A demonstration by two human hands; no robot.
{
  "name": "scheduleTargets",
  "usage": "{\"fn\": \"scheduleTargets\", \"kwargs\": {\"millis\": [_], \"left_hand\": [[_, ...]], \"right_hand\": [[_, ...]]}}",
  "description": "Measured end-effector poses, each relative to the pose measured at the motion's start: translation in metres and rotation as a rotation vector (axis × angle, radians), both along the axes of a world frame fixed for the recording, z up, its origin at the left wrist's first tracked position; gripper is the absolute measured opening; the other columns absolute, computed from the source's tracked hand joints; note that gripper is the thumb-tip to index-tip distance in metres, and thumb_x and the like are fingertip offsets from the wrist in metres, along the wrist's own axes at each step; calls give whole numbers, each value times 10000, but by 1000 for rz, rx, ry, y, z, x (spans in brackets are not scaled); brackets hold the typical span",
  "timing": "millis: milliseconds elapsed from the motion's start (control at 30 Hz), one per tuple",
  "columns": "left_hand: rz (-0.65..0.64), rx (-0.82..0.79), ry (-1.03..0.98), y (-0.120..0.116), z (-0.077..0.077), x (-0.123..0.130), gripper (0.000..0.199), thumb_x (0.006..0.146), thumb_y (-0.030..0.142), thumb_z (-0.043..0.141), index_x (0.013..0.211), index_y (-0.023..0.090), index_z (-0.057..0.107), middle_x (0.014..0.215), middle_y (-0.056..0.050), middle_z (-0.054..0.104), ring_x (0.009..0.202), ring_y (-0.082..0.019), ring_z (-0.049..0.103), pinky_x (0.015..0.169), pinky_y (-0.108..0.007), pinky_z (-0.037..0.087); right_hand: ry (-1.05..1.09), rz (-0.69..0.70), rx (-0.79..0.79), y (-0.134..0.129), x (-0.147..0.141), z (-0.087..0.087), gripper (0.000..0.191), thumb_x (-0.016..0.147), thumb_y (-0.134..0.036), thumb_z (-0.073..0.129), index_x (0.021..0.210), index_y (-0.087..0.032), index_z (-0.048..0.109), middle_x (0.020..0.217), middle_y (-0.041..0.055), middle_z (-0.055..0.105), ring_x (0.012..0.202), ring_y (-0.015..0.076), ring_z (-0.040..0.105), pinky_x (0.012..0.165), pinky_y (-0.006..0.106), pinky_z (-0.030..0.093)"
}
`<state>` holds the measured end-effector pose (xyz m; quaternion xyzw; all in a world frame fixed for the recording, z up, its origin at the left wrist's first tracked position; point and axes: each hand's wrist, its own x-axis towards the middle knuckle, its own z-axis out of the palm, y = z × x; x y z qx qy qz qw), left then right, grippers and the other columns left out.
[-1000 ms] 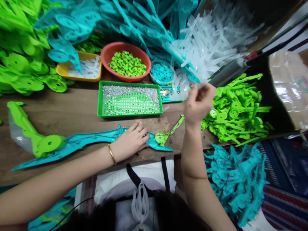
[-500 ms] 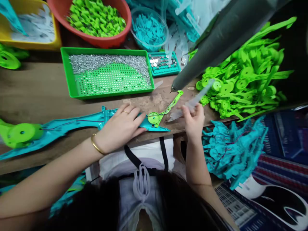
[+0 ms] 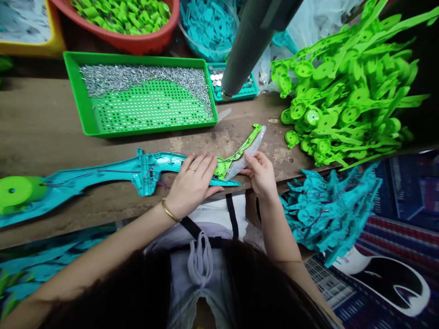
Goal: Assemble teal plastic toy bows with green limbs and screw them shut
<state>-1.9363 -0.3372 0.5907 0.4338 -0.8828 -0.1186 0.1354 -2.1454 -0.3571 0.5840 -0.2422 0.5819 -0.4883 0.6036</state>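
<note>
A long turquoise plastic shell [image 3: 92,170], which looks like half of a toy body, lies on the wooden table with thin dark wires along it. My left hand [image 3: 194,183] rests over its right part, fingers stretched out flat and thumb at the lower edge. Beside those fingertips, a curved lime-green arm piece [image 3: 247,142] rises from the shell; its round base is partly hidden. My right hand [image 3: 261,171] pinches a translucent whitish plastic blade [image 3: 247,157], held along the green arm piece. Whether the two touch I cannot tell. A green round part [image 3: 20,191] sits on the shell's left end.
A green tray [image 3: 144,112] of small metal screws stands behind the shell, with a teal tray [image 3: 236,93] of metal discs beside it. A grey tool shaft [image 3: 245,50] hangs overhead. Green parts [image 3: 329,96] and turquoise shells [image 3: 329,210] are piled at right. A red bowl [image 3: 137,40] stands behind.
My right hand has brought the translucent blade left against or over the green arm piece. My left hand has slid right along the shell. The view has shifted.
</note>
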Motion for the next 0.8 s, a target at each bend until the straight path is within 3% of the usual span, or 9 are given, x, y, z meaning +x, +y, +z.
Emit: {"fn": "scheduleTargets", "kwargs": {"millis": [233, 433, 500, 633, 700, 800], "left_hand": [[-6, -69, 15, -1, -3, 0, 652, 891, 468, 597, 1345, 5, 521, 1346, -228, 579, 1254, -341, 531, 1113, -497, 342], [-3, -19, 38, -3, -2, 1, 650, 881, 459, 614, 1364, 36, 513, 1350, -220, 578, 1239, -331, 534, 1117, -497, 328], [-8, -8, 37, -3, -1, 1, 640, 874, 461, 619, 1390, 99, 508, 1351, -209, 577, 1229, -327, 538, 1099, -503, 343], [-59, -41, -29, -4, 2, 1, 505, 895, 439, 592, 1384, 331, 526, 1345, -172, 572, 1203, -320, 554, 1033, -526, 387], [-67, -65, -54, -4, 3, 2, 475, 901, 436, 581, 1367, 355, 539, 1346, -177, 562, 1205, -320, 553, 1023, -528, 394], [-72, -86, -62, -3, 2, 3, 459, 908, 441, 565, 1354, 332, 559, 1351, -187, 554, 1211, -324, 545, 1025, -532, 392]], "right_hand": [[68, -3, 23, -3, 0, -1, 463, 606, -482, 836, 844, -195, 563, 691, -55, 691, 573, 93, 669, 549, 207, 605], [272, 131, 106, -6, 0, 3, 532, 612, -614, 771, 837, -203, 519, 569, -61, 636, 469, 115, 637, 430, 201, 536], [356, 192, 143, -6, -2, 4, 537, 634, -652, 732, 834, -207, 509, 539, -68, 608, 421, 114, 608, 379, 192, 478], [654, 359, 192, -8, -16, 9, 471, 735, -662, 644, 725, -219, 484, 525, -51, 585, 387, 102, 549, 375, 200, 407], [840, 421, 177, -15, -25, 13, 455, 728, -638, 674, 711, -222, 491, 540, -33, 601, 418, 116, 557, 410, 217, 411], [986, 316, 70, -37, -36, 16, 340, 798, -533, 652, 902, -225, 554, 594, -33, 623, 423, 125, 551, 441, 239, 415]]}}
